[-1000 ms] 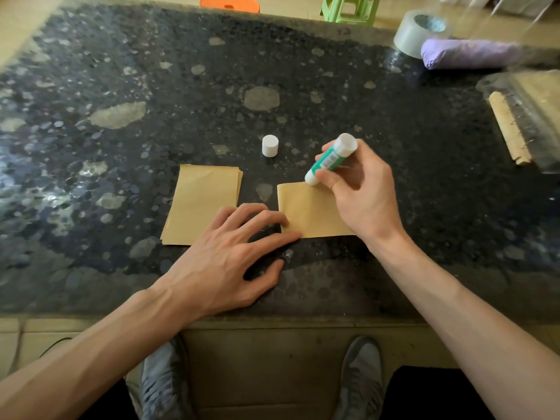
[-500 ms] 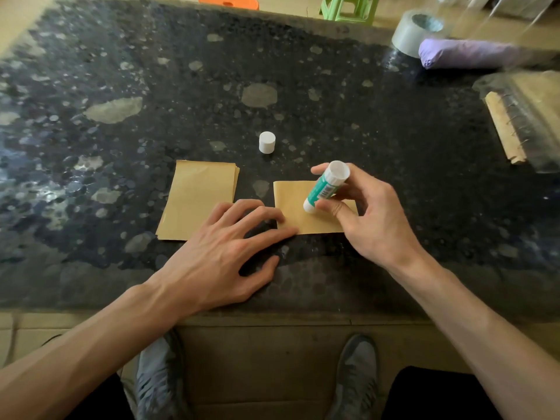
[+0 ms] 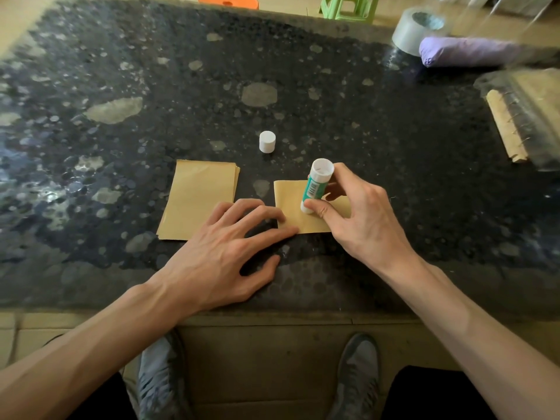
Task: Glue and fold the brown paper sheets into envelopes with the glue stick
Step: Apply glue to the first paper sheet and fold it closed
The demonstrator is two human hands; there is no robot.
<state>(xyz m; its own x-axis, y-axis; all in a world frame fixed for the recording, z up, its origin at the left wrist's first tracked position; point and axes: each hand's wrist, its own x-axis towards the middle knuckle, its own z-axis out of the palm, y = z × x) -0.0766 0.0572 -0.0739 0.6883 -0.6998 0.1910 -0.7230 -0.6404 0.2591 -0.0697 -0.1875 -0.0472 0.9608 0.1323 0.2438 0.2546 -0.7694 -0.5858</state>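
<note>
A small brown paper sheet (image 3: 291,207) lies on the dark speckled table (image 3: 378,153) near its front edge. My right hand (image 3: 360,219) grips a green and white glue stick (image 3: 315,189), nearly upright, its lower end pressed on the sheet. My left hand (image 3: 224,253) lies flat with spread fingers, its fingertips holding down the sheet's left corner. A stack of brown paper sheets (image 3: 200,198) sits just left, partly under my left fingers. The white glue cap (image 3: 267,142) stands behind the sheets.
At the back right lie a roll of grey tape (image 3: 415,28) and a purple bundle (image 3: 466,53). A clear plastic bag with brown paper (image 3: 521,116) lies at the right edge. My shoes (image 3: 354,377) show below the table's front edge.
My right hand drew the glue stick from the sheet's far edge toward me across the sheet, and tipped it more upright. My left hand has stayed in place.
</note>
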